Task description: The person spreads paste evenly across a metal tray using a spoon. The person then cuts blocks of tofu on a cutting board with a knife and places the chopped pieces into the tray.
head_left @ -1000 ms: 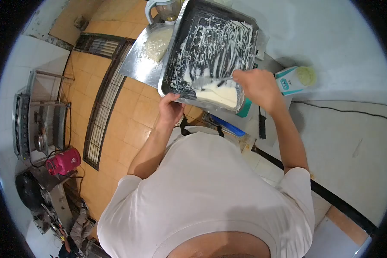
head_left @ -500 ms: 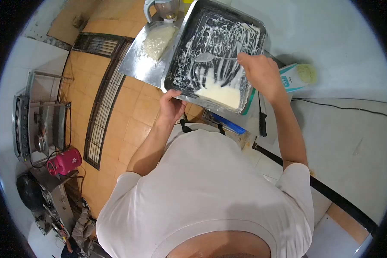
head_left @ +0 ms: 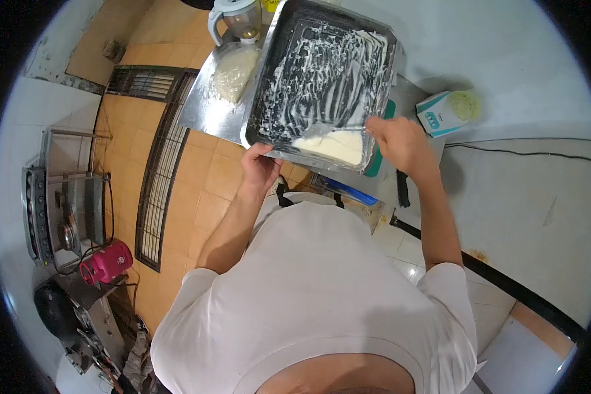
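A dark rectangular baking tray is tilted toward me, with white streaks over its bottom and a pool of creamy white liquid along its near edge. My left hand grips the tray's near left corner, thumb over the rim and fingers underneath. My right hand is closed on the handle of a spoon, whose bowl lies at the edge of the pool. Beyond the left rim, a clear plastic bag of pale contents rests on a metal surface.
A blender jug stands behind the bag. To the right are a blue and white carton with a pale green top, a black-handled knife and a green board. A pink gas cylinder stands far left.
My right hand has drawn the spoon toward me, from the middle of the tray down to the pool. The left hand keeps its hold on the corner.
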Available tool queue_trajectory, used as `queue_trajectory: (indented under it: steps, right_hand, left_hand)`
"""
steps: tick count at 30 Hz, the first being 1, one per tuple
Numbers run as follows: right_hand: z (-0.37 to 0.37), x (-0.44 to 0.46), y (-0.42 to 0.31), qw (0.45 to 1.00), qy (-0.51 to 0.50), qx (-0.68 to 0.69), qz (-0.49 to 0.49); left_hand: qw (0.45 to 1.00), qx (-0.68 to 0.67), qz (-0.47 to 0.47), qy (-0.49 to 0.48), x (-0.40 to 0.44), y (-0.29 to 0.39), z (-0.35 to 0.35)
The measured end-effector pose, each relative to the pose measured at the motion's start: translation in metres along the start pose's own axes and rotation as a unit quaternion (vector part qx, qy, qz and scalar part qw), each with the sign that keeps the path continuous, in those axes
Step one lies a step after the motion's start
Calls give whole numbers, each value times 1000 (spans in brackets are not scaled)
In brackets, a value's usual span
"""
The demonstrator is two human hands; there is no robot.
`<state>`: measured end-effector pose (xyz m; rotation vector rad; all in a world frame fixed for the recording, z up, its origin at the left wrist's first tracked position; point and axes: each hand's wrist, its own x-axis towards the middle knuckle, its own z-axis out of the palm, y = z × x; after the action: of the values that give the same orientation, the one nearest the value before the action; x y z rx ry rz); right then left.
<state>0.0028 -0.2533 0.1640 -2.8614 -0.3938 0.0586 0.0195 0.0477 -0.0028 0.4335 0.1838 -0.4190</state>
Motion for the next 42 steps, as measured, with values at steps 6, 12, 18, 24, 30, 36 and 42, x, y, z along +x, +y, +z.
queue_trajectory:
  steps: [6, 12, 18, 24, 30, 36, 42]
  right_hand:
    - [13, -18, -11, 979, 165, 98, 73]
    - [48, -42, -49, 932, 266, 184, 162]
    - [67, -67, -43, 915, 257, 253, 181]
    - [63, -95, -20, 878, 238, 351, 223]
    - [171, -145, 68, 848, 223, 285, 388]
    - [210, -155, 84, 903, 2, 152, 402]
    - [217, -147, 107, 895, 76, 261, 354]
  left_hand:
    - [999, 15, 21, 34, -1, 1, 12]
    - [1000, -16, -6, -8, 1, 1, -4]
    - [998, 10, 37, 44, 3, -15, 7]
    - [997, 28, 48, 44, 3, -4, -10]
    - [996, 50, 57, 46, -3, -4, -2]
    - [990, 63, 99, 79, -2, -8, 14]
    - [979, 94, 123, 134, -5, -12, 29]
